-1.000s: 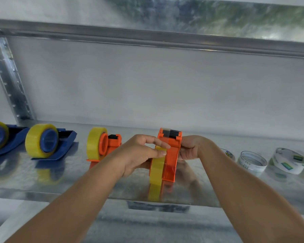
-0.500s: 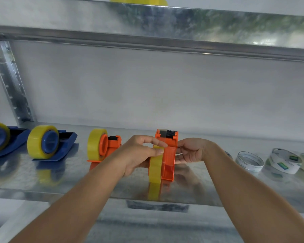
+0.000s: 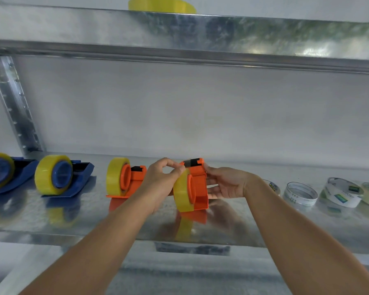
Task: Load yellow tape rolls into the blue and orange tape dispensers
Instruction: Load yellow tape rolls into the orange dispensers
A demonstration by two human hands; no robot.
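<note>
An orange tape dispenser (image 3: pixel 198 188) stands on the metal shelf (image 3: pixel 243 228) at centre, with a yellow tape roll (image 3: pixel 182 193) on its hub. My left hand (image 3: pixel 160 182) pinches the top of that roll near the cutter. From the right side, my right hand (image 3: pixel 226 185) holds the dispenser's body. To the left stand a second orange dispenser (image 3: pixel 134 180) and two blue dispensers (image 3: pixel 79 177) (image 3: pixel 19 169), each carrying a yellow roll.
Several white and cream tape rolls (image 3: pixel 299 193) (image 3: pixel 341 191) lie on the shelf to the right. Another yellow roll (image 3: pixel 161 4) sits on the upper shelf (image 3: pixel 200 30). A perforated metal upright (image 3: pixel 15 103) stands at the back left.
The dispenser has turned, so its hub side now faces more toward me. My left fingers have shifted up along the roll toward the cutter. My head has tilted up, revealing the roll above.
</note>
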